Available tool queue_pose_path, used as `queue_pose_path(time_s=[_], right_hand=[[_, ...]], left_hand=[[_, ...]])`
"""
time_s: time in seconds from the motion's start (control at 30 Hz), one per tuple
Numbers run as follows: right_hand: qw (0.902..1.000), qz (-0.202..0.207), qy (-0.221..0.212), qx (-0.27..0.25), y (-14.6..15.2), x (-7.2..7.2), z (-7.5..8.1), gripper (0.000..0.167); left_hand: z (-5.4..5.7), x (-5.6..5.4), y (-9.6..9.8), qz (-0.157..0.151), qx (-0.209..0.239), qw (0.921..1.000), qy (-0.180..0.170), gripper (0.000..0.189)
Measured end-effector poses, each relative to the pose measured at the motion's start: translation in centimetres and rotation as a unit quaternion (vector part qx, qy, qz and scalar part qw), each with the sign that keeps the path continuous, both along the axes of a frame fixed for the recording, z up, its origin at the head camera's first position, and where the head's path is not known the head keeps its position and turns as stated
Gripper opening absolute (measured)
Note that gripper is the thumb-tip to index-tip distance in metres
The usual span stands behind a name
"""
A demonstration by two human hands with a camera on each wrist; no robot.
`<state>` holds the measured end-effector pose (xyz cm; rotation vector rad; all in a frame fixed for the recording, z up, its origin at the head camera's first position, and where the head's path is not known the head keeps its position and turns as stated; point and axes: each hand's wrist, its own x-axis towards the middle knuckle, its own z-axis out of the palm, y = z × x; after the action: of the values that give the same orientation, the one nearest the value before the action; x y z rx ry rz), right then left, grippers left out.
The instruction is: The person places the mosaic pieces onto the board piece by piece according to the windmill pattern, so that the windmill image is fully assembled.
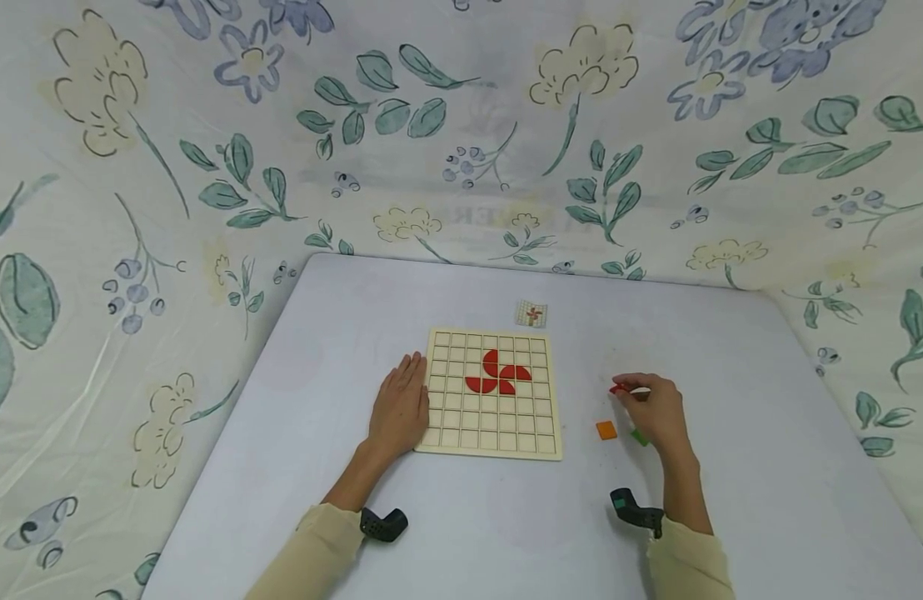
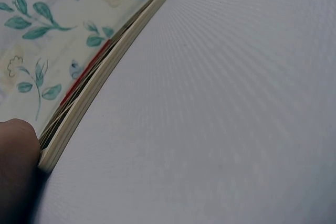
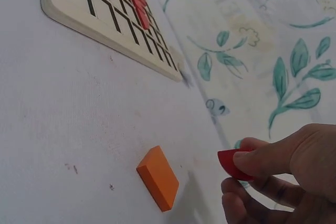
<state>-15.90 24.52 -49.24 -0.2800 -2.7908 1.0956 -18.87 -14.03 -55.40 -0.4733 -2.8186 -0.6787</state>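
A pale wooden grid board (image 1: 484,423) lies on the table, with several red rounded pieces (image 1: 491,362) set in its squares as a pinwheel. My left hand (image 1: 401,408) rests flat along the board's left edge, fingers straight; only a bit of it shows in the left wrist view. To the right of the board, my right hand (image 1: 656,410) pinches a red piece with a curved edge (image 3: 231,163) between thumb and fingers, above the table. Below that hand lie an orange square tile (image 1: 606,430) and a green tile (image 1: 639,437), the green one partly hidden by the hand.
A small pattern card (image 1: 532,314) showing a red pinwheel lies just beyond the board's far edge. The white table (image 1: 506,525) reaches to a floral cloth (image 1: 446,183) hanging behind and at the sides. Each wrist wears a black camera (image 1: 383,525).
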Motion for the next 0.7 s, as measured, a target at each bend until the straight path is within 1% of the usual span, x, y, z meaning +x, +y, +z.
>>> queue_pose_path(time_s=[0.17,0.27,0.33,0.47,0.53,0.63,0.7], right_hand=[[0.9999,0.007,0.004,-0.009,-0.2,-0.2,0.1,0.022],[0.9998,0.007,0.016,-0.005,-0.2,-0.6,-0.4,0.021],[0.9995,0.01,0.031,0.002,-0.1,-1.0,-1.3,0.02],[0.9981,0.015,0.058,0.012,0.7,-2.4,-3.8,0.02],[0.9975,0.018,0.068,0.007,0.9,-3.1,-5.0,0.021],[0.9968,0.021,0.076,-0.003,1.0,-3.9,-6.1,0.022],[0.9962,0.026,0.083,-0.011,0.9,-4.3,-6.6,0.022]], left_hand=[[0.0,-0.1,0.0,0.002,-0.001,1.0,0.002,0.051],[-0.1,-0.1,0.0,0.002,0.0,1.0,0.002,0.051],[-0.1,-0.1,0.0,0.002,0.001,1.0,0.002,0.051],[-0.1,0.0,0.0,0.001,0.002,1.0,0.001,0.051],[-0.1,0.0,0.0,0.001,0.002,1.0,0.002,0.051],[-0.1,0.0,0.0,0.001,0.002,1.0,0.004,0.051],[-0.1,0.0,0.0,0.001,0.004,1.0,0.004,0.05]])
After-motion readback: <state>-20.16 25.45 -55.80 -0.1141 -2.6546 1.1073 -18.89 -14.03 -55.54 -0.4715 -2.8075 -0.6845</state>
